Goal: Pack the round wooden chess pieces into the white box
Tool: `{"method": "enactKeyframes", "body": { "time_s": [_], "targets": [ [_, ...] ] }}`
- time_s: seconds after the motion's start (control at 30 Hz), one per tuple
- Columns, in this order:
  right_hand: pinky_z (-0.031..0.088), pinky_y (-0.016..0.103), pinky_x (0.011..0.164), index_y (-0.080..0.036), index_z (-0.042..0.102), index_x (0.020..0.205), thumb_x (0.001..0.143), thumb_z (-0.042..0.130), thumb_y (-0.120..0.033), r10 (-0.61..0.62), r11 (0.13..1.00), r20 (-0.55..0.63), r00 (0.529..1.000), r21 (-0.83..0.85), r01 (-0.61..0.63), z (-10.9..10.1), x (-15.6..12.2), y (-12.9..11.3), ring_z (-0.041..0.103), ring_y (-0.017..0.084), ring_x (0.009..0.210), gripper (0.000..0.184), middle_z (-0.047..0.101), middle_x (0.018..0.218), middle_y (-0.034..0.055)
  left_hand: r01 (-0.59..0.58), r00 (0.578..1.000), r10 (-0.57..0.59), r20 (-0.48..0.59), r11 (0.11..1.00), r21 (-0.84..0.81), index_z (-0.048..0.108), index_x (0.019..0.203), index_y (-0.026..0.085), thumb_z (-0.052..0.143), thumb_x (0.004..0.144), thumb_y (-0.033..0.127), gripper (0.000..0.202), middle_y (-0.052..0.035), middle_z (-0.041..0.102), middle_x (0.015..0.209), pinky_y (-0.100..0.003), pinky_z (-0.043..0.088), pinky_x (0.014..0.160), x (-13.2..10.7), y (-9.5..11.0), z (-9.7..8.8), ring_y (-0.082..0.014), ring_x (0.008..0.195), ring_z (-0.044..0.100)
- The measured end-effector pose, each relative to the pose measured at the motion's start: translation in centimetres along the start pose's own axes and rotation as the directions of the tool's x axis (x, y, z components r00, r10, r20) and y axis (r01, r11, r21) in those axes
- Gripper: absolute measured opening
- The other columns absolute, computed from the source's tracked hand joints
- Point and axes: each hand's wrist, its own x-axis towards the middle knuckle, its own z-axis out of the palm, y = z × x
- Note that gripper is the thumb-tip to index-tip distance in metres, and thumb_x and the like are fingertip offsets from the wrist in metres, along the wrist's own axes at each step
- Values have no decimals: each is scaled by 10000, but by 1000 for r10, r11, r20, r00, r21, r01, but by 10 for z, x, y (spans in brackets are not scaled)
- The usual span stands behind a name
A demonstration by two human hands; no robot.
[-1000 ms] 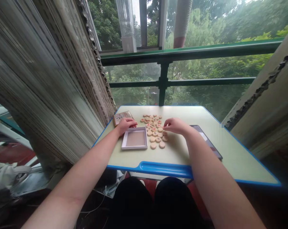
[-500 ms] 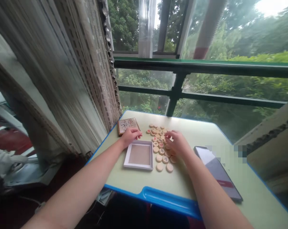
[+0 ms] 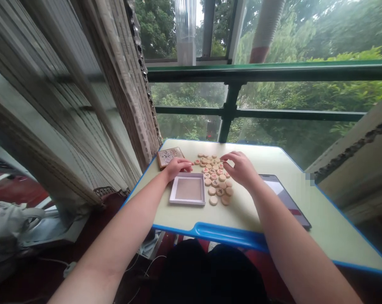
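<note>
Round wooden Chinese chess pieces (image 3: 220, 191) lie in a loose cluster on the pale table, several showing red or black characters and others blank sides. My right hand (image 3: 239, 167) hovers at the cluster's right side, fingers curved and apart, with nothing visible in them. Over the far left corner of a shallow open box tray (image 3: 172, 192) is my left hand (image 3: 179, 166), its fingers stretched toward the pieces. The tray holds nothing. Behind my left hand, a printed box lid (image 3: 166, 156) lies near the table's left edge, partly covered by the hand.
A dark-framed tablet (image 3: 282, 194) lies to the right, partly behind my right forearm. The table (image 3: 178, 219) has a blue rim and a blue tray groove (image 3: 228, 233) at its front. Curtains (image 3: 115, 84) hang at the left, and a green railing (image 3: 273, 72) runs beyond the table.
The camera view has shifted, so the table sits higher. My right hand has lifted off the pieces slightly and its fingers have spread. My left hand's fingers have straightened toward the pieces.
</note>
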Motion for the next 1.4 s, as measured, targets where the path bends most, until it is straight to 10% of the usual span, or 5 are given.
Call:
{"method": "enactKeyframes", "body": {
  "time_s": [0.23,0.53,0.83,1.23,1.4],
  "targets": [
    [430,280,820,-198,587,1126,743,508,-99,125,992,389,913,-54,-112,13,15,-21,554,186,978,402,626,1096,52,-75,997,77,-28,993,96,671,668,99,595,624,345,261,-15,565,484,-220,327,477,3,-3,0,-88,467,449],
    [313,382,947,-243,615,1060,867,401,-365,-19,946,371,928,-294,137,48,17,-7,434,238,1113,313,603,1142,27,-93,996,91,22,992,84,656,635,105,604,624,341,242,8,514,442,-212,301,463,7,-3,0,-78,446,426],
    [364,315,788,-197,618,965,839,452,-334,101,916,259,961,-400,12,46,18,-14,483,220,944,249,628,1009,82,-78,997,76,19,991,105,657,628,110,627,599,339,233,17,495,432,-216,312,464,7,-5,4,-80,450,421],
    [406,222,669,-210,492,1208,782,528,-152,231,970,185,955,-114,-213,46,22,-1,548,141,792,432,620,949,53,-74,997,75,-7,989,127,649,653,113,654,578,334,234,27,494,437,-218,329,456,9,-5,3,-78,444,430],
    [423,213,705,-176,646,963,803,531,-164,105,994,168,980,-7,-106,47,12,-5,558,105,730,198,590,966,66,-77,997,74,27,984,163,642,628,117,648,587,339,226,23,501,434,-214,322,449,11,-6,-1,-76,437,431]
  ]
}}
